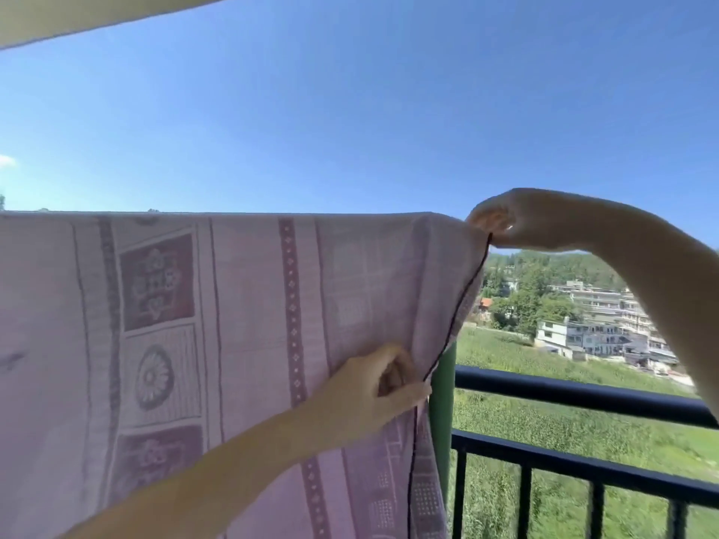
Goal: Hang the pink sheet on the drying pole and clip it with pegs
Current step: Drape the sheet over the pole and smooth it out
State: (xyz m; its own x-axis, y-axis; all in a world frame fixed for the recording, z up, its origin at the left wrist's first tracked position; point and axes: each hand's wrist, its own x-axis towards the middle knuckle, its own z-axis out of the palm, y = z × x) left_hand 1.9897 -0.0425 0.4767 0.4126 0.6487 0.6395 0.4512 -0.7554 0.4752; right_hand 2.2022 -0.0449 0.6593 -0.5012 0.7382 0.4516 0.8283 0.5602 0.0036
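Note:
The pink sheet, patterned with darker squares and flower motifs, hangs draped over a horizontal pole that its top fold hides. My right hand pinches the sheet's top right corner at the fold. Lower down, my left hand grips the dark-trimmed right edge of the sheet. No pegs are in view.
A green upright post stands just behind the sheet's right edge. A black metal balcony railing runs to the right. Beyond it lie green fields and buildings. A pale awning edge crosses the top left.

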